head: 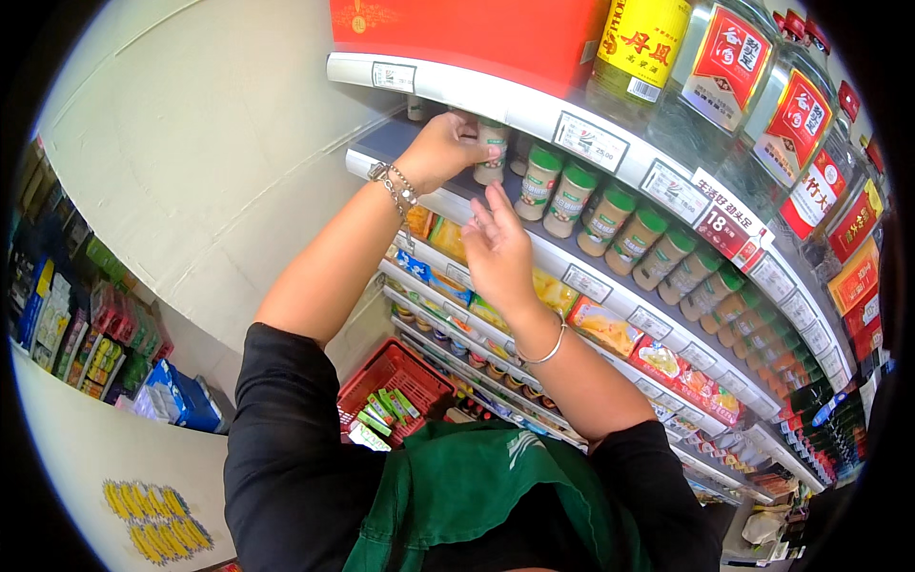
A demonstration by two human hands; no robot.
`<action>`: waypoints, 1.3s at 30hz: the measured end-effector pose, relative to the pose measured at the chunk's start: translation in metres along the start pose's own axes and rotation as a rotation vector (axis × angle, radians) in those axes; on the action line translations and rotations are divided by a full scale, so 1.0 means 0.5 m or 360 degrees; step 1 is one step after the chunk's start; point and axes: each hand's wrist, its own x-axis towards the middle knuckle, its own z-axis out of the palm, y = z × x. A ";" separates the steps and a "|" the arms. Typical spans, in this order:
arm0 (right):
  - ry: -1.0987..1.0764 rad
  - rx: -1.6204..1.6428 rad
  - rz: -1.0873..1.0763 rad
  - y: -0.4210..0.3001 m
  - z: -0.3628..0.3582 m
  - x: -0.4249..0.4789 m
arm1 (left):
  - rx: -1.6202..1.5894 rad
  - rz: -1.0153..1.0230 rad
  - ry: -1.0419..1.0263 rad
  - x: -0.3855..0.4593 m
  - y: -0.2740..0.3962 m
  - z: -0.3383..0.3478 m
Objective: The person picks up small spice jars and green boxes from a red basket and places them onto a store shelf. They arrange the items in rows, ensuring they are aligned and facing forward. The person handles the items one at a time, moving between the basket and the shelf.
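Note:
At the left end of a spice shelf, my left hand [444, 151] grips a small seasoning jar [490, 161] of pale powder, its top partly tucked under the shelf above. The thumb lies across the front of the jar, and the fingers are partly hidden behind it. Just below, my right hand [498, 257] is raised palm up with the fingers apart, holding nothing. To the right stand matching green-capped jars [539, 187] in a row along the shelf edge [457, 200], followed by several jars of browner powder [606, 220].
Overhead, a shelf with price tags [592, 141] carries a red box [465, 36] and large liquor bottles [729, 71]. Packaged foods [604, 325] fill lower shelves. A red basket [357, 382] with green boxes stands below. A pale wall [214, 143] borders the left.

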 end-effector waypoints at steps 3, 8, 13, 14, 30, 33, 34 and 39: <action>-0.0010 -0.0029 0.0073 0.004 -0.010 -0.002 | -0.0065 -0.0116 -0.0028 0.007 -0.003 0.011; 0.0005 -0.0050 0.0071 0.004 -0.021 -0.014 | -0.0182 -0.0174 -0.0140 -0.001 -0.022 0.014; 0.0026 -0.0015 0.0025 0.001 -0.023 -0.017 | -0.0258 -0.0104 -0.0316 0.002 -0.044 0.006; 0.0035 -0.0021 0.0015 0.004 -0.023 -0.017 | -0.0262 -0.0099 -0.0333 0.005 -0.052 0.002; 0.0061 -0.0177 -0.0107 0.006 -0.019 -0.010 | -0.0234 -0.0004 0.0142 0.020 -0.036 -0.061; -0.0079 -0.0396 -0.0351 -0.006 0.009 0.033 | 0.0203 -0.0425 0.0658 0.085 -0.087 -0.145; -0.0127 -0.0516 -0.0475 -0.010 0.018 0.053 | 0.0391 -0.0438 0.0763 0.105 -0.092 -0.158; -0.0255 -0.0794 -0.0644 -0.015 0.046 0.127 | 0.0966 0.0107 0.0896 0.197 -0.089 -0.162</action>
